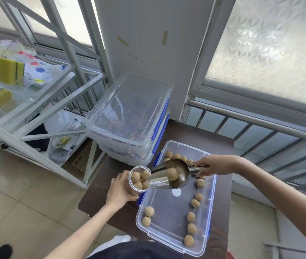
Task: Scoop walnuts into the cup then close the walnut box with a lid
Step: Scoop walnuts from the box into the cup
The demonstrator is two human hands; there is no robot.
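Observation:
A clear plastic cup (136,186) holding several walnuts is gripped by my left hand (119,189) at the left edge of the walnut box (169,238). My right hand (213,165) holds the handle of a metal scoop (174,176), whose mouth tilts against the cup's rim with one walnut (172,173) inside. The box is a clear, open tub with blue latches, and loose walnuts (191,228) are scattered along its sides. A clear lid (129,101) lies on the stacked bins behind the box.
The box sits on a small dark brown table (221,133). Two stacked clear bins (122,144) with dark contents stand at the table's far left. A white metal rack (36,101) with sponges and bags is to the left; a window railing (260,120) runs on the right.

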